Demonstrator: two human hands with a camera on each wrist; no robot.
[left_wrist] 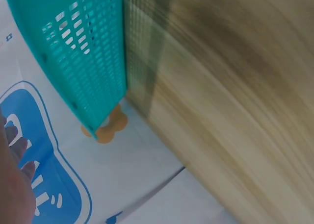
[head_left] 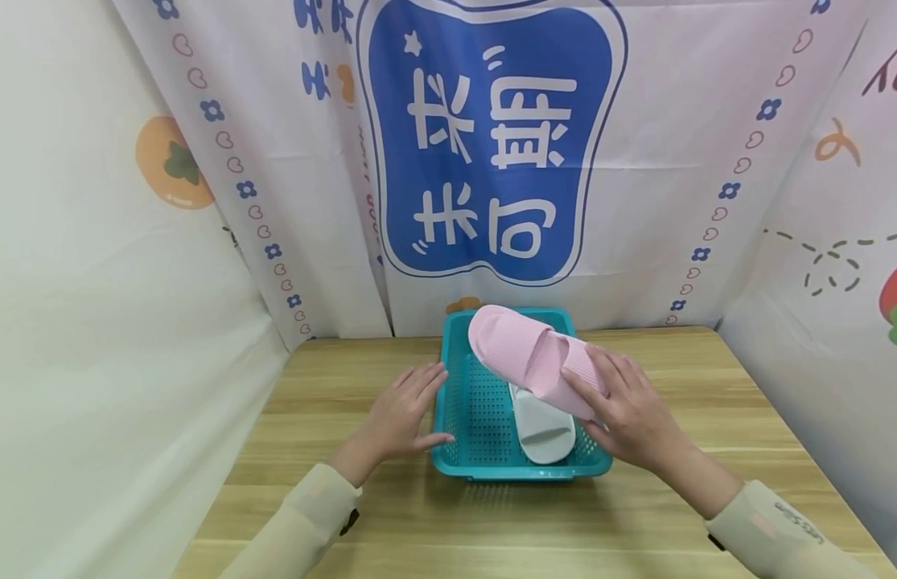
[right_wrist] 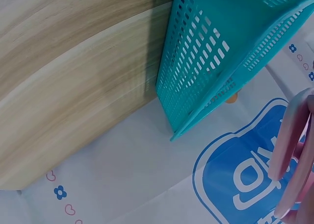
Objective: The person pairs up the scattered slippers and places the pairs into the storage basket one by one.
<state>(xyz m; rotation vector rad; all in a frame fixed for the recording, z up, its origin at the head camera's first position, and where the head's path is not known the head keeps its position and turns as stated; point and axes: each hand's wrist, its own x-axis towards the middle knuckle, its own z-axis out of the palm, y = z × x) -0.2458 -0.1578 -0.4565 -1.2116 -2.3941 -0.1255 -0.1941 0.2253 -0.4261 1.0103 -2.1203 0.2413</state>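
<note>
Over the teal basket (head_left: 455, 402), the right hand (head_left: 629, 414) grips a pink slipper (head_left: 528, 354) above a white slipper (head_left: 542, 426) lying inside; the left hand (head_left: 401, 414) rests open against the basket's left rim.

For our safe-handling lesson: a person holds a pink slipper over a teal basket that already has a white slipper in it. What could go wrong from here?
1. The right hand grips the pink slipper by one end only, so it may tip or slip.
2. The white slipper already fills part of the teal basket; the pink one might land crooked across the rim.
3. The left hand only rests against the basket's side, so a knock could slide it along the table.
</note>
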